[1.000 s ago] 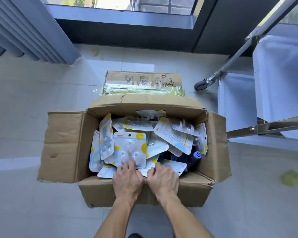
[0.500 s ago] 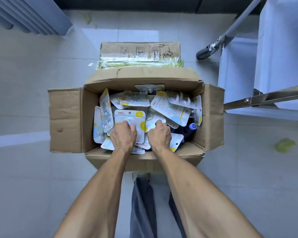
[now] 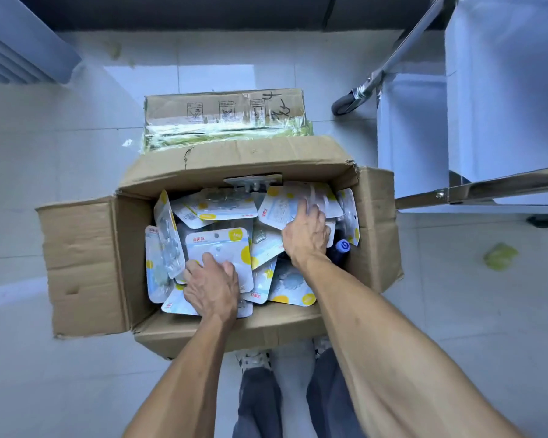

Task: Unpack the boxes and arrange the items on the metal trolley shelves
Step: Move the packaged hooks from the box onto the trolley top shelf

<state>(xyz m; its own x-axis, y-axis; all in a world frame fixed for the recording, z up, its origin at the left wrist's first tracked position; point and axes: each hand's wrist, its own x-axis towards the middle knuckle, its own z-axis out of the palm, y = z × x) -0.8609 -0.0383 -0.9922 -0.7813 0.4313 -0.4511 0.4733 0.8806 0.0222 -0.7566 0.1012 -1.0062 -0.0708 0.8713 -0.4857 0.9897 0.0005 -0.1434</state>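
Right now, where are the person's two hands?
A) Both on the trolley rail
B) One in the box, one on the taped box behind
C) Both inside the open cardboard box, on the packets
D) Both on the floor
C: the left hand and right hand both lie on packets inside the open cardboard box.

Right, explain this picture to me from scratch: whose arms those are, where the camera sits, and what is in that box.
There is no machine here. A person wears a wide-angle camera on the head, so you look down along their own bare arms. On the tiled floor stands an open cardboard box full of flat packets in white, blue and yellow. The left hand rests on a white packet near the front, fingers curling at its edge. The right hand reaches among the packets at the back right; whether it has a grip on one is unclear. Behind lies a taped box. The metal trolley stands right.
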